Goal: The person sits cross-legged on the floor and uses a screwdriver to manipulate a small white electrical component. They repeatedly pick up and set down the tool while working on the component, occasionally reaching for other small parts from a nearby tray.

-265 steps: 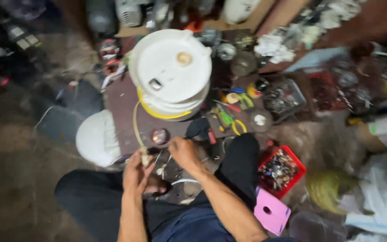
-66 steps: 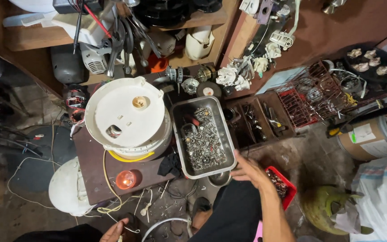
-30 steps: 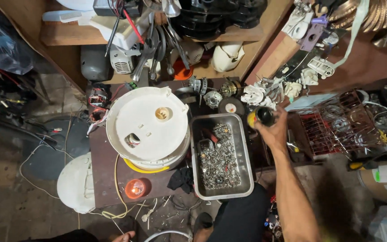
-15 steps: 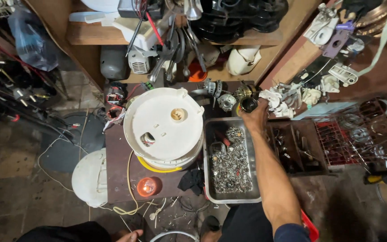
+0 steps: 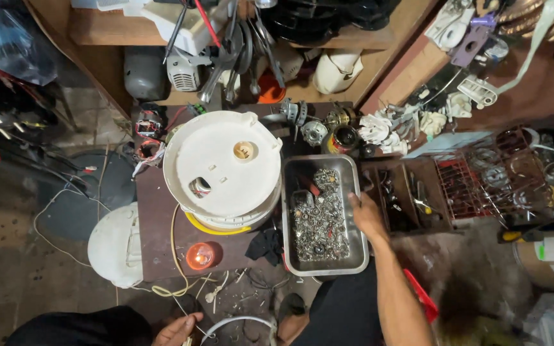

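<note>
My right hand (image 5: 367, 216) lies over the right rim of a metal tray (image 5: 295, 168) full of screws and small metal parts, thumb inside the tray, nothing visibly held. Left of the tray, a round white appliance base (image 5: 216, 160) with a yellow rim sits upside down on a dark board (image 5: 155, 221). My left hand (image 5: 176, 330) shows at the bottom edge, fingers curled, beside a white curved cable (image 5: 238, 319); what it holds is hidden. A small round motor part (image 5: 344, 138) stands just behind the tray.
A glowing orange lamp (image 5: 199, 255) sits on the board's near edge, with a white dome lid (image 5: 115, 245) to its left. A wooden compartment box (image 5: 408, 202) and red wire basket (image 5: 482, 186) lie right of the tray. Shelves of tools and parts (image 5: 232, 57) rise behind.
My right hand has drawn back from the motor parts behind the tray and now rests on the tray's right rim. The camera has shifted, so the bench sits lower and further right.
</note>
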